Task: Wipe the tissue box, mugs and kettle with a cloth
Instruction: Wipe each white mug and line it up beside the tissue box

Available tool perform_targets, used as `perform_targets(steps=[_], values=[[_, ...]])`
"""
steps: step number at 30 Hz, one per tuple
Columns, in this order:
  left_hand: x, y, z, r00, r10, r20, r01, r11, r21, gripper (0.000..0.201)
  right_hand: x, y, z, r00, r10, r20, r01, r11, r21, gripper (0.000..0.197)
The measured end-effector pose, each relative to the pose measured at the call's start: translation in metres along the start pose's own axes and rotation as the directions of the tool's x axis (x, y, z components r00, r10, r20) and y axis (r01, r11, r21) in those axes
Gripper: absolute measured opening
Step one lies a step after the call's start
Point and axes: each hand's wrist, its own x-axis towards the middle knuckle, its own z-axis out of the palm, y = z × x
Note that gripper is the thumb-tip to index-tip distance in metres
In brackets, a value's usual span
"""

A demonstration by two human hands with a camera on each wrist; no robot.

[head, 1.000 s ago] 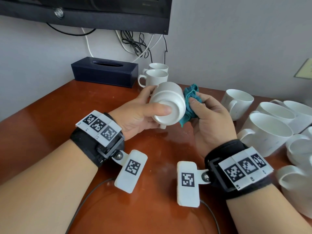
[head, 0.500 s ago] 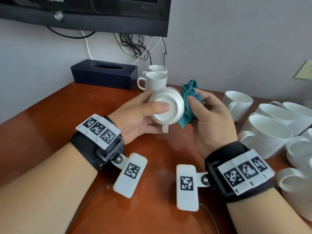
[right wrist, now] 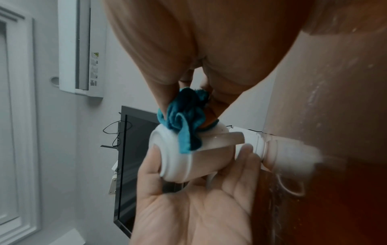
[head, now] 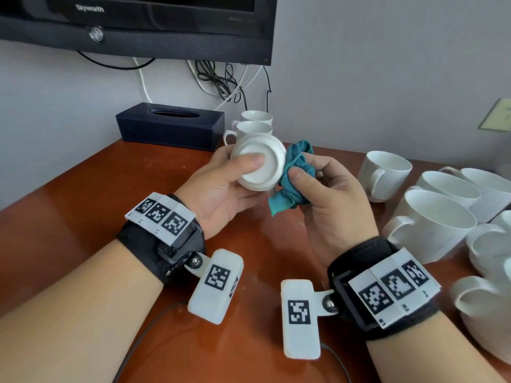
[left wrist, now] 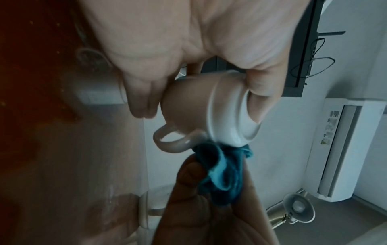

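Since a second ago the mug (head: 260,161) has tipped further, so its base now faces the head camera almost squarely instead of showing its side, and the bunched teal cloth (head: 293,178) has slid from the wall round to the edge of the foot.

The brown table (head: 83,217) carries the rest of the job. The dark tissue box (head: 170,125) sits against the wall at the back left, two cups (head: 255,124) stand just beside it, and a crowd of mugs (head: 431,225) waits on the right; I judge these are kept apart as the unwiped lot. No kettle shows in any view.

The left hand (head: 221,189) holds the mug clear of the table, thumb pressed flat across the base, the other fingers curled round the body behind it. That grip turns the underside outward and leaves the rim of the foot free for wiping.

The right hand (head: 331,197) pinches the cloth between thumb and curled fingers, wadded tight so a firm pad bears on the foot ring. In the left wrist view the cloth touches the base just beside the handle (left wrist: 173,140), which hangs down.
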Motion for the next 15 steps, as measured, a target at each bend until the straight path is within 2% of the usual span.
perform_targets(steps=[5, 8, 12, 15], values=[[0.000, -0.001, -0.001, 0.998, 0.045, -0.034, -0.040, 0.990, 0.132, 0.077, -0.001, -0.005, 0.002, 0.999, -0.028, 0.022, 0.029, 0.999, -0.015, 0.020], [-0.003, -0.003, 0.001, 1.000, 0.010, 0.005, -0.011, 0.985, 0.173, 0.068, 0.000, -0.006, 0.000, 0.998, -0.053, 0.017, 0.054, 0.997, -0.051, 0.020], [-0.005, -0.001, 0.002, 0.999, -0.032, -0.015, 0.034, 0.980, 0.196, 0.076, 0.002, -0.007, -0.005, 0.998, -0.060, 0.000, 0.060, 0.994, -0.091, 0.017], [-0.008, 0.001, 0.000, 0.997, -0.066, 0.038, 0.054, 0.963, 0.265, 0.079, 0.005, -0.007, -0.009, 0.996, -0.046, -0.075, 0.037, 0.993, -0.108, 0.012]])
